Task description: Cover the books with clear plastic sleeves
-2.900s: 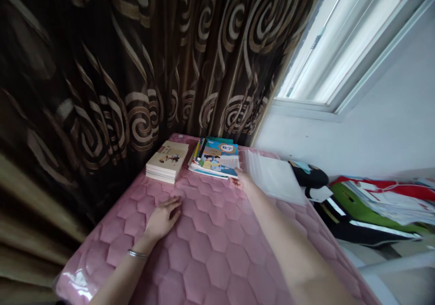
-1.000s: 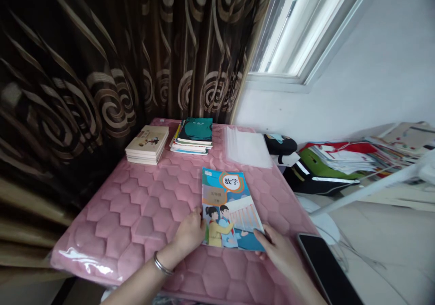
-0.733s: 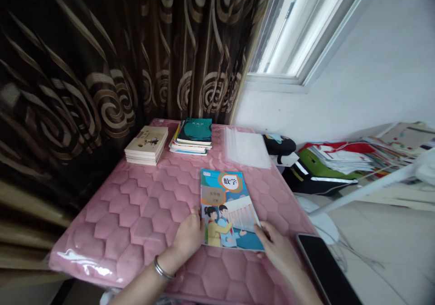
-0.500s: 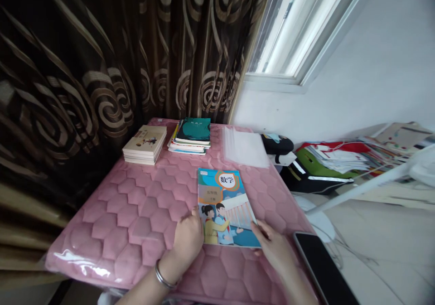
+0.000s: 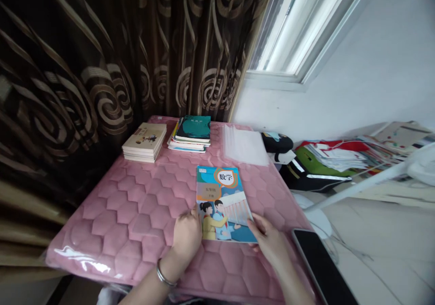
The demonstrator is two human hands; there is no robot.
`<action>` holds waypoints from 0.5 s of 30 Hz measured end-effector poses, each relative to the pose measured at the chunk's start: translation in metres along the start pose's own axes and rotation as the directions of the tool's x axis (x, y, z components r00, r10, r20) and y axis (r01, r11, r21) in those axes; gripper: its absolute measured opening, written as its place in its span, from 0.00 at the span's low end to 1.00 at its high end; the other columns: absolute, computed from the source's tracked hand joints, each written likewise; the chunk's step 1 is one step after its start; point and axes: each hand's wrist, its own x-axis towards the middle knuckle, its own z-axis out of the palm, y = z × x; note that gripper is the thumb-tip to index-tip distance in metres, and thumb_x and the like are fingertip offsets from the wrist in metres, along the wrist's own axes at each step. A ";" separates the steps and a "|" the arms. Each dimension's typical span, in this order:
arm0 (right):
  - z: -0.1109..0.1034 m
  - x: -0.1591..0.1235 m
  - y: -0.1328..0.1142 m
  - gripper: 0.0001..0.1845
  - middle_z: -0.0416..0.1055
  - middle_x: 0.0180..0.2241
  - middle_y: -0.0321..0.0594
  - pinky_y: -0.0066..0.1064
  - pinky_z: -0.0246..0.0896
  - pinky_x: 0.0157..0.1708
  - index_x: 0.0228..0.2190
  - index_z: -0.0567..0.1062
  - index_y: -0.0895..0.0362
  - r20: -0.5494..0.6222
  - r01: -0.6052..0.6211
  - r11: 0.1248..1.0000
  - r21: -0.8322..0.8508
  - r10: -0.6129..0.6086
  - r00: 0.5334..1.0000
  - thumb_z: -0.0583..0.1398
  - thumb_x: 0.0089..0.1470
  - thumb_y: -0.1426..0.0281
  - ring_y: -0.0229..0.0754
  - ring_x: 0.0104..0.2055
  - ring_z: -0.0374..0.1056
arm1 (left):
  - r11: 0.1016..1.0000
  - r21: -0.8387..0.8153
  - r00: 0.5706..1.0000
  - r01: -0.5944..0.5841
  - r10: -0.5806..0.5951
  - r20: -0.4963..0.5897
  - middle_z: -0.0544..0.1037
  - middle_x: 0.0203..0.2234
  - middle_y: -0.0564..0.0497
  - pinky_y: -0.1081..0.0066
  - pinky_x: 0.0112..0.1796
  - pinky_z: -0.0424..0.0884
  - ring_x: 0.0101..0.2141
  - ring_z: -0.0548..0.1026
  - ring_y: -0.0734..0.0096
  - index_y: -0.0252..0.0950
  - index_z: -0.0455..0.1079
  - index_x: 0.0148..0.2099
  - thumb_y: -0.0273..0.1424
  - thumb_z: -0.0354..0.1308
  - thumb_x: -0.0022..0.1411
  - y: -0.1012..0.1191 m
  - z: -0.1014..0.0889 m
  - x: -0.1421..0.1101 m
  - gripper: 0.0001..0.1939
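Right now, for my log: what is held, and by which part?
The blue book, near its lower right corner, by the right hand; left hand at its left edge, grip unclear.

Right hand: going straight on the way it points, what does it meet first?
The book, whose lower right edge the right hand holds. Past it, probably the stack of books topped in green, though depth is unclear.

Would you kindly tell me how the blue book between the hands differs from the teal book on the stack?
The blue book is close to the person, left hand at its left edge, right hand gripping its lower right; the teal book lies farther off, untouched. The blue book's cover shows two cartoon figures and large black characters on white; the teal book's is darker, with small pale lettering. Both covers face up.
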 end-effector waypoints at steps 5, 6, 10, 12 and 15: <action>-0.004 0.002 0.000 0.26 0.78 0.39 0.40 0.30 0.70 0.20 0.48 0.72 0.54 0.012 0.001 1.000 -0.013 -0.001 1.000 0.54 0.52 0.54 0.43 0.24 0.75 | 0.999 -0.052 1.000 0.006 -0.007 -0.016 0.79 0.28 0.45 0.69 0.31 0.71 0.29 0.79 0.63 0.29 0.67 0.54 0.24 0.45 0.67 -0.004 0.002 0.001 0.17; -0.005 0.002 0.002 0.26 0.78 0.41 0.41 0.30 0.70 0.20 0.48 0.72 0.54 0.003 0.014 1.000 -0.015 -0.014 1.000 0.54 0.52 0.54 0.43 0.26 0.75 | 0.998 -0.056 1.000 0.003 -0.004 -0.013 0.79 0.28 0.45 0.69 0.31 0.71 0.29 0.79 0.63 0.29 0.67 0.54 0.24 0.45 0.67 -0.004 0.001 0.002 0.17; -0.005 0.003 0.007 0.24 0.78 0.42 0.41 0.29 0.70 0.21 0.44 0.76 0.53 -0.046 0.095 0.994 -0.061 -0.098 0.994 0.56 0.50 0.54 0.42 0.28 0.74 | 0.999 -0.053 1.000 0.006 -0.006 0.003 0.80 0.28 0.44 0.68 0.32 0.72 0.29 0.79 0.62 0.28 0.65 0.56 0.24 0.44 0.67 -0.004 0.000 0.002 0.18; -0.005 0.002 0.009 0.23 0.79 0.40 0.41 0.29 0.70 0.22 0.42 0.78 0.53 -0.059 0.116 0.990 -0.079 -0.121 0.991 0.56 0.50 0.53 0.42 0.27 0.74 | 0.998 -0.064 1.000 0.011 -0.011 0.006 0.80 0.28 0.44 0.68 0.33 0.72 0.30 0.79 0.63 0.28 0.64 0.57 0.24 0.44 0.67 -0.004 0.000 0.002 0.19; -0.005 0.002 0.011 0.24 0.79 0.37 0.40 0.29 0.70 0.23 0.42 0.78 0.53 -0.056 0.119 0.991 -0.061 -0.122 0.991 0.56 0.49 0.52 0.44 0.30 0.75 | 0.993 -0.117 1.000 0.018 -0.017 0.007 0.80 0.30 0.44 0.67 0.34 0.72 0.30 0.79 0.63 0.29 0.64 0.56 0.23 0.42 0.66 -0.005 0.000 0.001 0.19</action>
